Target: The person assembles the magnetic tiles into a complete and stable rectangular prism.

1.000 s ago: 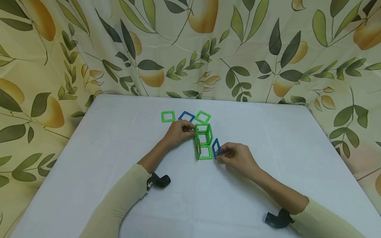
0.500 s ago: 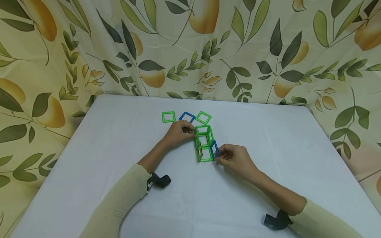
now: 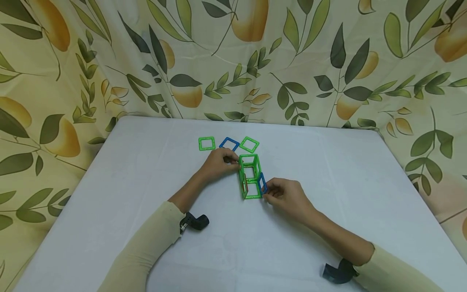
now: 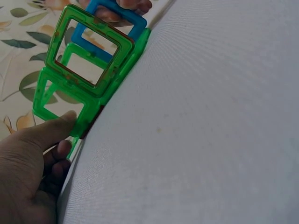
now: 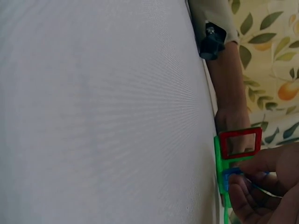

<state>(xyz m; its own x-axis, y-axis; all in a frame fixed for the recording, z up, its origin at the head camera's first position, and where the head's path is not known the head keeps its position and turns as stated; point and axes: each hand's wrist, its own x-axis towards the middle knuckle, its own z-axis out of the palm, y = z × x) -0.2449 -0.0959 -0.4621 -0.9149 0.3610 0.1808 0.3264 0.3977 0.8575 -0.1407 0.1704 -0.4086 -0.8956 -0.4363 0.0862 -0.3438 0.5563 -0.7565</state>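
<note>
while our left hand steadies the green framework at the head view's centre, its thumb and curled fingers narrow on the left side, our right hand has a pinching grip on a blue square, upright at the lower right edge. we judge the build partway along: the upper cell has walls standing, and a red square lines the lower cell's left. left, it seems, is seating the blue piece, whose join we cannot confirm. a green square, another blue one and a second green one lie unused on the bench, upper middle.
</note>
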